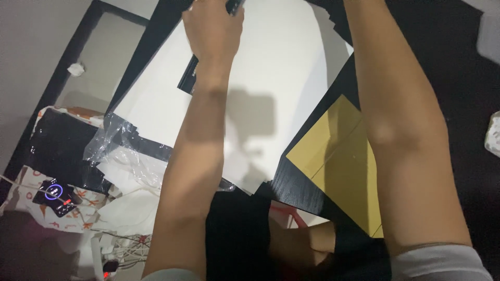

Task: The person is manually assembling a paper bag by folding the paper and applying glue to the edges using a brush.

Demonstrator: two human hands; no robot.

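Forearms fill the lower half of the frame, both reaching up and away over a dark table (458, 93) toward the top edge. Nearest, at the lower left, a phone (56, 196) with a lit round display lies on patterned cloth (31, 182) beside a tangle of white cables (122, 250), set off to the side, away from the sheets. Just above it, crumpled clear plastic wrap (112, 138) and loose white paper (127, 208) sit at the lower edge of a large white sheet (281, 67) that spreads across the middle of the frame. At centre right a yellow sheet (344, 161) lies flat on the table, one corner tucked close beside the white one and partly under the right forearm. Higher, at top centre, the left hand (212, 32) presses down on a flat black object (188, 78), apparently a case or folder; its fingers curl together over the far end of that object, seemingly to pin it against the white sheet, though their tips run into the frame's edge. The right hand is cut off at the top of the frame, so whether its fingers are spread or closed cannot be told. At the upper left a small wad of white paper (76, 69) rests on a grey panel (94, 62) beyond the table.
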